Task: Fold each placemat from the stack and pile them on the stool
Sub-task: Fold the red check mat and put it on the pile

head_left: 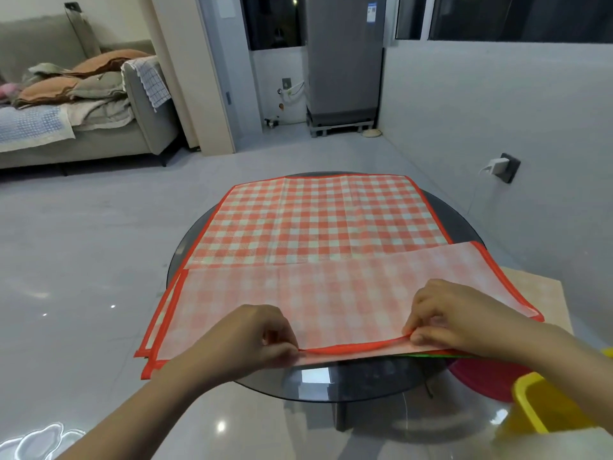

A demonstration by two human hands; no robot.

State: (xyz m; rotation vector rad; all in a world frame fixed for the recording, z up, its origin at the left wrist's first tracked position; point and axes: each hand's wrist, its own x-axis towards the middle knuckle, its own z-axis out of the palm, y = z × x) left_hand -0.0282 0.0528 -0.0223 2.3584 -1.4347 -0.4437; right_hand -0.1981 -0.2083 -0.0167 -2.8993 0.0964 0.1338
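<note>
Placemat [318, 220] hem between both pinching hands [351, 330]

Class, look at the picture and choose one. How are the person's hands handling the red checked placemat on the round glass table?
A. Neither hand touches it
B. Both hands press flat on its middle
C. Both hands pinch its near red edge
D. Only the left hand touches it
C: the left hand and the right hand each pinch the near red-bound edge of the placemat, whose near part is turned over to show its paler underside.

A yellow container [547, 406] is cut off at the right edge, and the placemat stack [318, 220] hides most of the round glass table [348, 380].
</note>
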